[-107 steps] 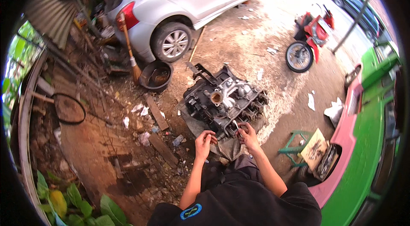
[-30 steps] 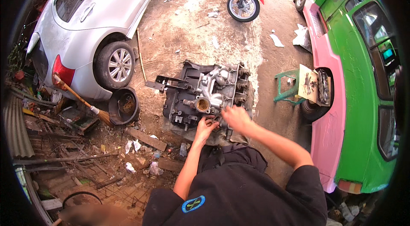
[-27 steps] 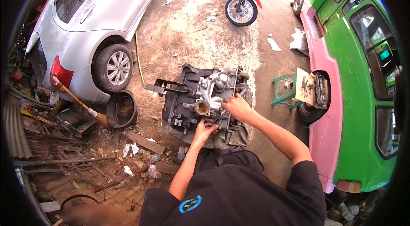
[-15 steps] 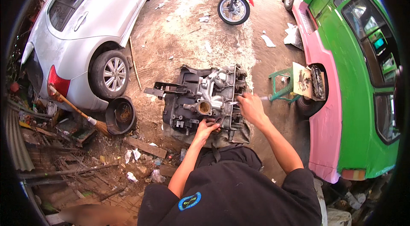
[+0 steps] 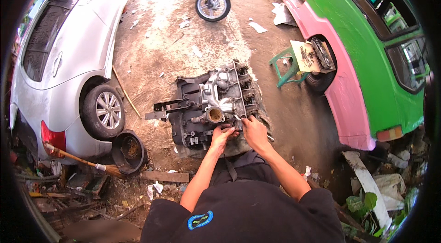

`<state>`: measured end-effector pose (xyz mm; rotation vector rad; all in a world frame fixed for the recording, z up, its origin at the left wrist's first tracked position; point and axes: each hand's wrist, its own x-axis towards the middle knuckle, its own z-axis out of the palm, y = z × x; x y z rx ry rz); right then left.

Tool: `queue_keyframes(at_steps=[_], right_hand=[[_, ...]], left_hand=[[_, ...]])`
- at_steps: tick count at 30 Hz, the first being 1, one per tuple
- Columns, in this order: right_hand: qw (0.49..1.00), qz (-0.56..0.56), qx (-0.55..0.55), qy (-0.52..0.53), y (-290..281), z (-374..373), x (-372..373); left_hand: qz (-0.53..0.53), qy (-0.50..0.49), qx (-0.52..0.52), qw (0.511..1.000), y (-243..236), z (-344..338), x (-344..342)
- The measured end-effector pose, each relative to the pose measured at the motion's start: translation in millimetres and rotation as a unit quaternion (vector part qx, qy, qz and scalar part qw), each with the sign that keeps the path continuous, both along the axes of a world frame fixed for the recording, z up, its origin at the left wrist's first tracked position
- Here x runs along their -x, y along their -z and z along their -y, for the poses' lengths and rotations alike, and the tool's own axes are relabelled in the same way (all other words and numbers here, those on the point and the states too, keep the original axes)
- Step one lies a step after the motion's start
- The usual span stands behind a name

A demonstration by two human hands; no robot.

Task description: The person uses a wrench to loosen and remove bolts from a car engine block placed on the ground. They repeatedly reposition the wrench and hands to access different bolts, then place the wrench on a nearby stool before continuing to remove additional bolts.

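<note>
A dismantled engine (image 5: 188,110) rests on a dirty mat in front of me, with a silver manifold and a round brownish opening (image 5: 214,114) on top. My left hand (image 5: 221,134) is at its near edge just below that opening, fingers curled against small parts whose shape is hidden. Close beside it, my right hand (image 5: 254,132) is closed on a slim silver tool, apparently a wrench (image 5: 238,118), angled into the engine's near right area.
At left stand a silver car (image 5: 64,59), a broom (image 5: 78,156) and a black tub (image 5: 117,160). A red scooter (image 5: 211,2) is ahead. On the right, a green-and-pink van (image 5: 367,87) flanks a green stool (image 5: 280,64) bearing parts on a board (image 5: 303,50). Debris and planks surround my lower body.
My right hand has come from the engine's right side down toward me, beside my left hand, which stays at the near edge. The view has turned, shifting the vehicles.
</note>
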<state>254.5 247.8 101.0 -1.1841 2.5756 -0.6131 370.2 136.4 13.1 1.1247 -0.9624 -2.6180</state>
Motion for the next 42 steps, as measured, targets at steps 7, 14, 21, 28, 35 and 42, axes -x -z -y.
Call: queue_keyframes(at_steps=[7, 14, 21, 28, 35, 42], right_hand=[[0.994, -0.059, -0.09, 0.014, -7, 19, -16], [0.978, -0.115, -0.174, -0.016, -17, 46, -19], [0.957, -0.169, -0.194, -0.134, -14, 41, 1], [0.915, -0.141, -0.051, -0.375, 5, 65, 113], [0.947, -0.082, 0.042, -0.308, -15, 50, 135], [0.977, -0.088, -0.008, -0.194, -7, 2, 65]], left_hand=[[0.005, 0.018, 0.01, 1.0, -6, 5, 1], [0.034, -0.018, 0.039, 0.999, -1, 0, 2], [0.032, -0.03, 0.027, 0.999, 5, -2, 2], [0.039, -0.07, 0.017, 0.997, -5, -9, 2], [0.036, -0.095, 0.02, 0.995, -5, -15, 3], [0.034, -0.082, 0.044, 0.995, -6, -17, 0]])
